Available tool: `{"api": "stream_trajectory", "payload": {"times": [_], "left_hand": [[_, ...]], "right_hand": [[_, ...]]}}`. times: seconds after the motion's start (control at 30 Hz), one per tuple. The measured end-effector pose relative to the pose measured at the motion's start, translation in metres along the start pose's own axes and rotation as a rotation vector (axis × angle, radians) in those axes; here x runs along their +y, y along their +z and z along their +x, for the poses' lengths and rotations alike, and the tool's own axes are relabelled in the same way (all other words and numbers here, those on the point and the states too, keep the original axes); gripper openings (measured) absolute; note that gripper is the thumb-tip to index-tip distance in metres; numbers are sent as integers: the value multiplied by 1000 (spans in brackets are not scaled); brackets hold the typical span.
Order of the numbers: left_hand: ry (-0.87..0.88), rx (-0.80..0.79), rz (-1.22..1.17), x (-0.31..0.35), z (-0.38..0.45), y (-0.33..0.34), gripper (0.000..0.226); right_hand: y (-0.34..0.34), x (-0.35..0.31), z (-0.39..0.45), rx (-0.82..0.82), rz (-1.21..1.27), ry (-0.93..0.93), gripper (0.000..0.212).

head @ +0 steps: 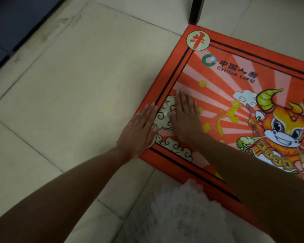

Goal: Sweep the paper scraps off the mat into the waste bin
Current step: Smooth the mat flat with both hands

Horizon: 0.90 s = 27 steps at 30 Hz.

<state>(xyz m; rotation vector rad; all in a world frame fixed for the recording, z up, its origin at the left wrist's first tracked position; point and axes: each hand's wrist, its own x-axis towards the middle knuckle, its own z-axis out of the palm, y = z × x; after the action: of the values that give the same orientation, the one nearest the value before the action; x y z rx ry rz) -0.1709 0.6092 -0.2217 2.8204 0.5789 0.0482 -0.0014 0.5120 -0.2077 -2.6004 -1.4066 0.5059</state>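
Observation:
An orange mat (235, 55) printed with a cartoon ox lies on the tiled floor, right of centre. My left hand (139, 130) rests flat, fingers straight, across the mat's left edge. My right hand (184, 116) lies flat on the mat just to its right. A small white paper scrap (166, 114) sits between the two hands, touching my right thumb. Another small white scrap (214, 58) lies far up the mat on the green logo. No waste bin is in view.
Beige floor tiles (68, 102) spread to the left. A dark furniture leg (197, 9) stands at the mat's far corner. A dark strip (11, 23) runs along the top left. White speckled cloth (179, 213) lies at the bottom centre.

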Motion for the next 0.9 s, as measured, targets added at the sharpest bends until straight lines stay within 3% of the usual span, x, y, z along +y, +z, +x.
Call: {"api": "stream_trajectory", "payload": {"times": [0.43, 0.6, 0.9], "left_hand": [[21, 46, 43, 3, -1, 4, 58], [114, 131, 71, 1, -2, 6, 53], [78, 113, 55, -1, -3, 4, 52]], "right_hand": [[1, -35, 25, 36, 190, -182, 60], [15, -55, 33, 83, 63, -218, 68], [16, -51, 34, 81, -32, -339, 64]]}}
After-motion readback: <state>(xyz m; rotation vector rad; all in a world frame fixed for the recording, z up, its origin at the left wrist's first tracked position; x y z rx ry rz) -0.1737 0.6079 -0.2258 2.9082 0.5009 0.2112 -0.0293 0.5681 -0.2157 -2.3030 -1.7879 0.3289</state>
